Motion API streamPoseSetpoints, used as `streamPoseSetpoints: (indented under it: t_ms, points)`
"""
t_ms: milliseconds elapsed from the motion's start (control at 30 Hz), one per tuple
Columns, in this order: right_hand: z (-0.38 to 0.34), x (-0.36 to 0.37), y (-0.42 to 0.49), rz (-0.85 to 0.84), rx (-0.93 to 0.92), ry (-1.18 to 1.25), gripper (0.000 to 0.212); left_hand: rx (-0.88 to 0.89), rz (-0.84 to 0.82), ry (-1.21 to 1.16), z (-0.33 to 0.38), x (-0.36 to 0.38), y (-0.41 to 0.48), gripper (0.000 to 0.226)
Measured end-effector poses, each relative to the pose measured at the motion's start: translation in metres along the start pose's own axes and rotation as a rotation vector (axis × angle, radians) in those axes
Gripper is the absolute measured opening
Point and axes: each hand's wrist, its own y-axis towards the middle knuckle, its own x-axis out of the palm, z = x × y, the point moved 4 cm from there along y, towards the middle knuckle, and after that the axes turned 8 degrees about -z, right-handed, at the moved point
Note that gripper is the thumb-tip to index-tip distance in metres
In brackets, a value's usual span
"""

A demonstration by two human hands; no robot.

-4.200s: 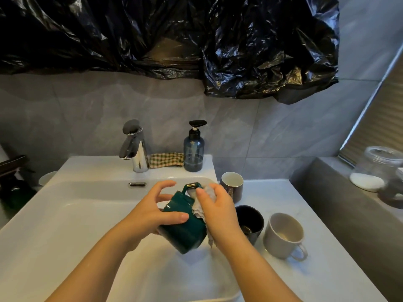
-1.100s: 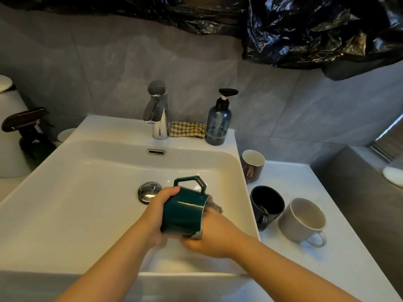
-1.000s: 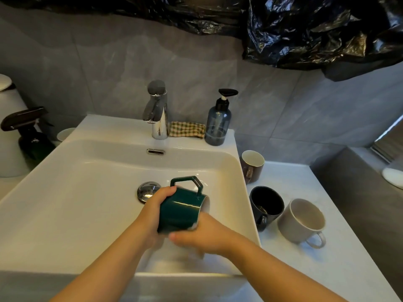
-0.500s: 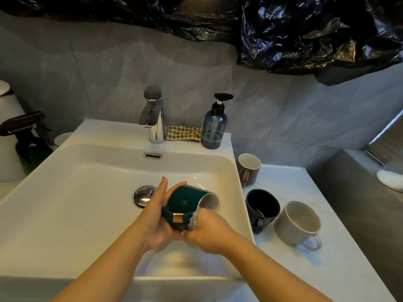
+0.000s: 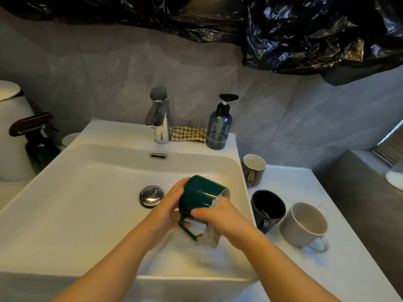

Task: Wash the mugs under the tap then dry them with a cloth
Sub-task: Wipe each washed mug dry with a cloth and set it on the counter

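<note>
Green mug [image 5: 201, 194] held sideways over sink [image 5: 87, 203], left hand [image 5: 172, 205] fingers curled round its base. Right hand [image 5: 220, 216] pinches cloth [image 5: 210, 237] at rim; suggest rotating mug, wiping handle too.

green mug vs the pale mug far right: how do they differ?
The green mug is dark teal; the pale mug is off-white. The green mug is held on its side over the sink; the pale mug stands untouched on the counter. Both have one handle.
</note>
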Motion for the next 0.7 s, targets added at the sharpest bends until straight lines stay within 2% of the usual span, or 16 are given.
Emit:
streamPoseSetpoints:
  t_ms: [67,100,133,200,267,333,400,433,500,567,600,667,700]
  points:
    - [0.000,0.002,-0.003,-0.065,-0.004,-0.677,0.029,-0.241,0.003,-0.198,-0.003,-0.004,0.001,0.050]
    - [0.000,0.007,-0.004,-0.096,-0.058,-0.930,0.025,-0.347,0.019,-0.244,-0.004,-0.004,0.001,0.056]
    - [0.004,0.014,-0.002,-0.107,-0.118,-1.074,0.023,-0.418,0.055,-0.252,-0.004,-0.001,0.001,0.060]
    - [0.009,0.025,-0.001,-0.054,-0.161,-1.082,0.026,-0.419,0.155,-0.217,0.001,0.006,0.000,0.056]
    - [0.010,0.026,0.000,0.021,-0.113,-0.786,0.030,-0.304,0.214,-0.160,0.007,0.012,0.001,0.040]
    - [0.003,0.026,-0.005,0.023,-0.052,-0.138,0.030,-0.163,0.259,-0.076,0.012,0.014,0.001,0.029]
    - [-0.004,0.026,-0.009,-0.044,-0.054,0.522,0.028,0.042,0.295,0.051,0.017,0.013,0.001,0.021]
    - [-0.008,0.025,-0.010,-0.070,-0.078,0.730,0.028,0.150,0.290,0.118,0.020,0.013,-0.001,0.019]
    - [-0.010,0.021,-0.010,-0.112,-0.114,0.820,0.037,0.258,0.206,0.156,0.023,0.010,-0.003,0.020]
    - [-0.012,0.014,-0.008,-0.124,-0.142,0.611,0.047,0.145,0.036,0.077,0.026,0.009,-0.004,0.031]
    - [-0.012,0.010,-0.008,-0.107,-0.134,0.389,0.047,0.015,-0.023,0.019,0.026,0.009,-0.005,0.034]
    - [-0.012,0.010,-0.010,-0.093,-0.048,-0.251,0.037,-0.226,-0.024,-0.109,0.024,0.011,-0.005,0.044]
    - [-0.011,0.014,-0.009,-0.097,-0.015,-0.542,0.032,-0.285,0.022,-0.155,0.024,0.013,-0.005,0.047]
